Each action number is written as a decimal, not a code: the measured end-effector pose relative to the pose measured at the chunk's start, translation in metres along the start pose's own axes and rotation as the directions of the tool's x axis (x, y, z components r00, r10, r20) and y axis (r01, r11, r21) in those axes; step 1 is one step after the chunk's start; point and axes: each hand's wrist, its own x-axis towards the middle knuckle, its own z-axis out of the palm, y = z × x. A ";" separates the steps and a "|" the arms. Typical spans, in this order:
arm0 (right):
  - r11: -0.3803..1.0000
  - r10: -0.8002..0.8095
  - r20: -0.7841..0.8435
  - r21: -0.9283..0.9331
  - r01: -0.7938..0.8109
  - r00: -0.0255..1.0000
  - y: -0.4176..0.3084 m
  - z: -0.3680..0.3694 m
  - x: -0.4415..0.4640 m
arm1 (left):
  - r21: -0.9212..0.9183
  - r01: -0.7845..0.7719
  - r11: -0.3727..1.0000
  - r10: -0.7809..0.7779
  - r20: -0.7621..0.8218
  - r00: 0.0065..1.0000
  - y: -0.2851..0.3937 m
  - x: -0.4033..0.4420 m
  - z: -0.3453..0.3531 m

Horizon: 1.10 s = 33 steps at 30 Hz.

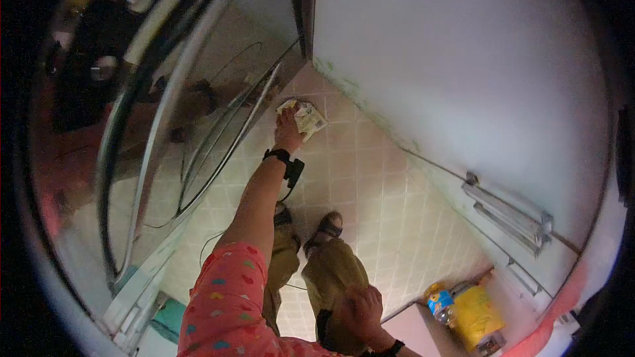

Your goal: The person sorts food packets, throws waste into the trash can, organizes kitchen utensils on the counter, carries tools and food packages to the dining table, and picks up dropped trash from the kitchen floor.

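My left hand (289,131) reaches down to the tiled floor, its fingers closed on a crumpled white-and-yellow printed packet (311,119). Part of the packet is hidden under the fingers. A black band with a small device (289,164) is strapped round this wrist, and a cable hangs from it. My right hand (362,309) is by my knee, over the olive trousers (335,271). Its fingers are slightly bent and blurred, with nothing visible in them. This wrist also wears a dark band (390,349).
An oven with a long metal handle (178,86) stands at the left. A large white appliance or cabinet panel (456,46) with a handle (509,215) rises at the right. At lower right are a yellow bag (477,314) and a blue-labelled bottle (441,305). My sandalled feet (325,230) stand on the tiles.
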 end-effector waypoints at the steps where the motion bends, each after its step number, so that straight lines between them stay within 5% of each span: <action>1: 1.000 -0.009 -0.005 -0.019 0.009 1.000 -0.001 -0.007 0.011 | 0.137 -0.005 0.991 0.005 0.001 1.000 -0.004 0.018 0.005; 4: 0.998 -0.058 -0.014 0.017 0.058 0.998 -0.021 -0.032 0.051 | 0.299 -0.015 0.954 0.009 0.019 1.000 0.006 0.030 -0.013; 6: 0.946 0.198 0.103 0.242 -0.217 0.975 -0.034 -0.042 0.064 | 0.337 -0.022 0.941 0.004 0.055 0.999 0.011 0.032 -0.017; 7: 0.945 0.204 0.104 0.237 -0.223 0.973 -0.021 -0.032 0.058 | 0.186 0.104 0.977 -0.128 0.117 0.985 0.009 0.035 -0.017; 9: 0.992 -0.126 0.097 0.029 0.124 0.987 0.009 -0.011 0.036 | 0.043 0.251 0.967 -0.255 0.199 0.946 0.000 0.026 -0.008; 12: 0.995 -0.102 0.150 0.007 0.102 0.983 -0.027 -0.030 0.054 | 0.010 -0.178 0.984 0.175 -0.240 0.955 -0.001 -0.030 0.000; 13: 0.995 -0.094 0.172 0.003 0.095 0.981 -0.034 -0.033 0.051 | 0.015 -0.169 0.986 0.168 -0.236 0.957 0.007 -0.053 -0.019; 16: 0.994 -0.097 0.113 -0.043 0.102 0.989 0.005 0.009 0.013 | -0.050 -0.458 0.887 0.422 -0.313 0.851 0.027 -0.137 -0.066; 20: 0.999 -0.001 0.107 -0.047 0.006 0.994 -0.021 0.005 0.000 | -0.069 -0.472 0.879 0.425 -0.333 0.842 0.047 -0.246 -0.151; 23: 0.972 0.041 0.025 0.230 -0.045 0.999 -0.090 -0.028 0.005 | -0.199 -0.471 0.859 0.378 -0.374 0.847 0.056 -0.329 -0.218; 25: 0.765 0.169 0.067 0.620 -0.174 0.983 -0.152 -0.062 0.016 | -0.182 -0.453 0.873 0.376 -0.340 0.862 0.060 -0.387 -0.257; 26: 0.710 0.071 0.029 0.700 -0.071 0.997 -0.180 -0.078 0.021 | -0.133 -0.482 0.866 0.409 -0.367 0.835 0.058 -0.417 -0.274; 28: 0.557 0.259 0.192 0.771 -0.309 0.947 -0.214 -0.091 0.033 | -0.173 -0.619 0.766 0.480 -0.488 0.730 0.062 -0.465 -0.309; 29: 0.471 0.302 0.327 0.766 -0.439 0.895 -0.224 -0.099 0.039 | -0.150 -0.584 0.798 0.482 -0.424 0.767 0.062 -0.486 -0.317; 30: 0.501 0.257 0.331 0.758 -0.418 0.908 -0.229 -0.102 0.040 | -0.144 -0.589 0.795 0.481 -0.442 0.757 0.057 -0.503 -0.314; 32: 0.829 0.033 0.294 0.526 -0.191 0.955 -0.231 -0.100 0.041 | -0.152 -0.540 0.828 0.438 -0.426 0.792 0.058 -0.538 -0.337; 33: 0.839 0.006 0.303 0.516 -0.170 0.953 -0.230 -0.102 0.038 | -0.172 -0.501 0.848 0.417 -0.369 0.831 0.059 -0.554 -0.350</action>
